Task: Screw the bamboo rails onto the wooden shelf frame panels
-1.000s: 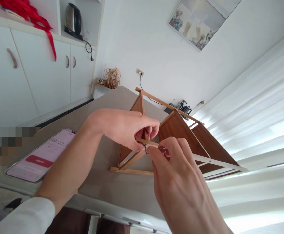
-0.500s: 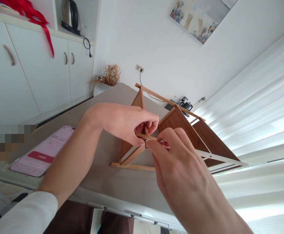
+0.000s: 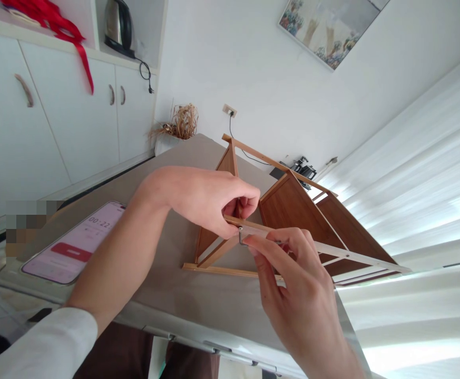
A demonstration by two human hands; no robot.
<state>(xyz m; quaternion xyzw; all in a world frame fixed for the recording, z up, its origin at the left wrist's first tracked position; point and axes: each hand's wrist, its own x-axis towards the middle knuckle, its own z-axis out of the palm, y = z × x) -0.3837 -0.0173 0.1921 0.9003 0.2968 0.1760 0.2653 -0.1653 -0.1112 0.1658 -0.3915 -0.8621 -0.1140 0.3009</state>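
Observation:
A wooden shelf rack (image 3: 296, 208) lies on its side on the grey table (image 3: 198, 310). My left hand (image 3: 209, 199) is closed around the near end of its upper rail (image 3: 256, 228), thumb beneath and fingers curled over. Between the thumb and fingers of my right hand (image 3: 299, 279) is a small L-shaped hex key (image 3: 240, 238). The key's short arm meets a screw at the rail's end, close to my left thumb. Part of the key's long arm is hidden by my fingers.
At the left of the table lies a phone (image 3: 71, 250) with a timer on its screen. Dried stalks in a pot (image 3: 182, 123) stand beyond the far edge. White cabinets (image 3: 67, 105) with a kettle (image 3: 119, 26) are on the left, curtains (image 3: 431, 158) on the right.
My right hand has shifted down and away from the rail, its fingers now more opened around the hex key, exposing the screw end. My left hand keeps its grip.

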